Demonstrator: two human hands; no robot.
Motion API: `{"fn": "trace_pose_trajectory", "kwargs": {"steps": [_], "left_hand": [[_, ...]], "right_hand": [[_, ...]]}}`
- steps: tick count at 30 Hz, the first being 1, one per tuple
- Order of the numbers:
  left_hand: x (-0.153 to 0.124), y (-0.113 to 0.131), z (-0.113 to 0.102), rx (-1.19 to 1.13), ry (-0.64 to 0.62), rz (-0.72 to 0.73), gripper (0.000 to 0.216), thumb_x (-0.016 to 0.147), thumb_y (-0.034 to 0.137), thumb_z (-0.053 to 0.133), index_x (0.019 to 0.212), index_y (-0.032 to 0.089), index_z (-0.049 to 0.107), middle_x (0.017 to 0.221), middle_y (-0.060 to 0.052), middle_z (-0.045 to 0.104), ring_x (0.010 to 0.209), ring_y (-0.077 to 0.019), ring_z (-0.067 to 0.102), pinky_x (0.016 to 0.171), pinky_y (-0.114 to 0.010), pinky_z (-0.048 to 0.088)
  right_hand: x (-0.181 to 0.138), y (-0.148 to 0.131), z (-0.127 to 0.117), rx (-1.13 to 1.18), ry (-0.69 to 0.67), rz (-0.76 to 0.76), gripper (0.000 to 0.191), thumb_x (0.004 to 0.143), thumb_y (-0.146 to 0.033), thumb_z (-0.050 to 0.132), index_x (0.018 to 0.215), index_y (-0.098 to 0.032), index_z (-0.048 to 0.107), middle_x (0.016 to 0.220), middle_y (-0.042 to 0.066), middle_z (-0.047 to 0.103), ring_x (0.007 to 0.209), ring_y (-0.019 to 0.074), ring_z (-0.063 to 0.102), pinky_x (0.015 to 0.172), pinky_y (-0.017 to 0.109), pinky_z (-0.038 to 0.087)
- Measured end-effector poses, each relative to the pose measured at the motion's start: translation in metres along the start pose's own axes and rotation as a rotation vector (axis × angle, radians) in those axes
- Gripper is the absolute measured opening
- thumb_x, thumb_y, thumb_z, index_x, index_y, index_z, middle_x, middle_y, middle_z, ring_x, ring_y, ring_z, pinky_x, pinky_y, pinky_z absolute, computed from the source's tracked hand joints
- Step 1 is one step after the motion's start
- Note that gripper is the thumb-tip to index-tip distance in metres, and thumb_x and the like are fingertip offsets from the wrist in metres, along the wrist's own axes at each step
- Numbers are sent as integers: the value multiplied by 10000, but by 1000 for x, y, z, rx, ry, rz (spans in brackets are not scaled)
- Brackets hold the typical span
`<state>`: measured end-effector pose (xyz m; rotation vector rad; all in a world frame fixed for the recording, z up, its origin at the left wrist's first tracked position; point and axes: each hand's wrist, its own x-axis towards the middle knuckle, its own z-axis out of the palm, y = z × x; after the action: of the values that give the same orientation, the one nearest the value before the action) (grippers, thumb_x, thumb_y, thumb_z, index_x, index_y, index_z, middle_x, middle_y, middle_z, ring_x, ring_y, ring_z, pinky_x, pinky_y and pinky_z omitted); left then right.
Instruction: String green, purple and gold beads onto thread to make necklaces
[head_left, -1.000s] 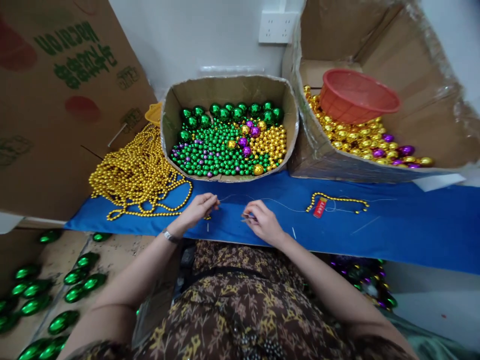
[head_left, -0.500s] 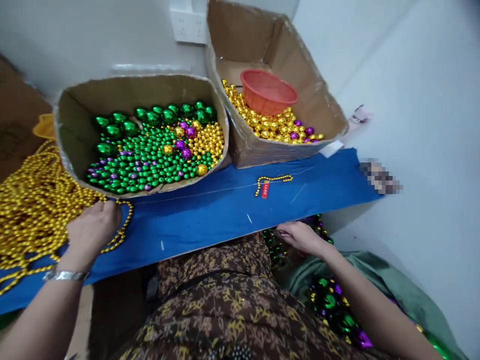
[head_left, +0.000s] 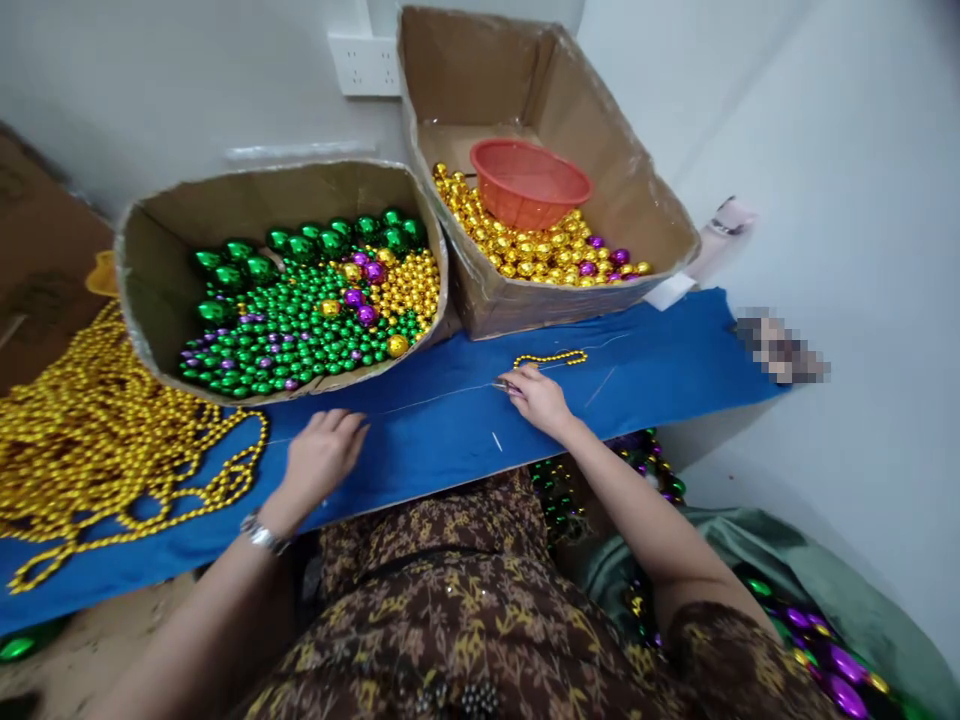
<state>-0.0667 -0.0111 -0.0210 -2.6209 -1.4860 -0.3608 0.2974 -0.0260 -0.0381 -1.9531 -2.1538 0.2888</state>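
My right hand (head_left: pixel 538 400) is closed on a small metal-tipped tool (head_left: pixel 504 385), just over the blue cloth and beside a short string of gold beads (head_left: pixel 551 357). The red tag seen with that string earlier is hidden behind the hand. Over the cloth to the left, my left hand (head_left: pixel 322 455) has its fingers curled down. Whatever they pinch, if anything, cannot be made out. A thin pale thread (head_left: pixel 442 396) runs across the cloth between the two hands. Left of my left hand lies a heap of gold bead strings (head_left: pixel 97 430).
A cardboard box (head_left: pixel 129 290) of green, gold and purple beads stands behind my left hand. Another box (head_left: pixel 630 150) holds gold beads and a red plastic basket (head_left: pixel 529 190). The blue cloth (head_left: pixel 660 350) covers the narrow table. A green sack (head_left: pixel 847 590) is at lower right.
My left hand has left the gold bead strings and moved right over the cloth. My right hand has come up from below the table edge to the short bead string, tool in its fingers.
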Motion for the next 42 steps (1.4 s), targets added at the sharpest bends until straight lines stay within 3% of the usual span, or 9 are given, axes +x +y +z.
{"fn": "trace_pose_trajectory", "kwargs": {"steps": [5, 8, 15, 19, 24, 28, 30, 34, 42], "left_hand": [[20, 30, 27, -37, -123, 34, 298, 956, 287, 423, 1086, 166, 662, 1020, -134, 665, 896, -261, 570, 753, -360, 459], [19, 28, 36, -8, -157, -57, 306, 942, 263, 445, 1142, 153, 648, 1087, -158, 647, 945, -285, 558, 776, -380, 457], [9, 19, 42, -223, -148, -153, 242, 933, 255, 483, 1037, 206, 696, 1097, -140, 654, 989, -277, 538, 836, -389, 432], [9, 19, 40, -284, -145, -123, 297, 966, 324, 430, 995, 211, 703, 939, -111, 684, 889, -236, 548, 804, -339, 405], [10, 27, 34, -308, -218, -133, 300, 970, 320, 416, 980, 204, 692, 817, -101, 668, 787, -223, 564, 681, -299, 376], [11, 41, 27, -316, -255, -115, 264, 964, 279, 418, 986, 212, 673, 838, -91, 661, 789, -212, 564, 657, -280, 368], [10, 45, 24, -317, -263, -104, 262, 964, 271, 413, 995, 211, 667, 850, -90, 660, 803, -211, 565, 663, -278, 373], [1, 38, 21, -350, -229, -129, 271, 965, 326, 424, 1001, 209, 666, 858, -97, 665, 819, -219, 573, 690, -283, 389], [-7, 20, 17, -405, -192, -181, 251, 959, 295, 431, 946, 192, 660, 837, -90, 664, 812, -218, 591, 719, -291, 401]], "right_hand": [[18, -26, 17, -137, -134, -47, 415, 933, -236, 431, 1334, -305, 513, 1386, 87, 500, 938, 220, 640, 712, 357, 524], [20, -32, 20, -189, -191, -46, 346, 951, -228, 377, 1229, -270, 579, 1318, 107, 545, 868, 230, 648, 680, 386, 515], [12, -11, 6, -64, -58, -76, 239, 930, -254, 431, 1076, -240, 619, 1031, 58, 677, 885, 209, 641, 657, 283, 456], [7, -11, -6, -129, -44, -40, 257, 919, -298, 469, 1122, -256, 622, 1106, 66, 648, 858, 209, 636, 611, 280, 454], [0, -57, -7, -18, -28, -180, 383, 930, -466, 486, 1245, -263, 571, 1187, 72, 605, 917, 210, 643, 678, 288, 509], [4, -99, 15, 193, -67, -366, 398, 920, -383, 534, 1294, -248, 536, 1265, 79, 580, 1015, 193, 632, 783, 279, 518], [10, -110, 28, 285, -93, -388, 331, 911, -315, 547, 1230, -230, 575, 1187, 67, 634, 994, 176, 640, 776, 256, 505], [22, -109, 39, 323, -118, -350, 170, 928, -267, 498, 917, -199, 652, 815, 21, 682, 754, 150, 642, 665, 233, 463], [16, -105, 6, 12, -93, -328, 415, 932, -492, 482, 1280, -277, 550, 1245, 84, 544, 924, 199, 629, 656, 269, 475]]}}
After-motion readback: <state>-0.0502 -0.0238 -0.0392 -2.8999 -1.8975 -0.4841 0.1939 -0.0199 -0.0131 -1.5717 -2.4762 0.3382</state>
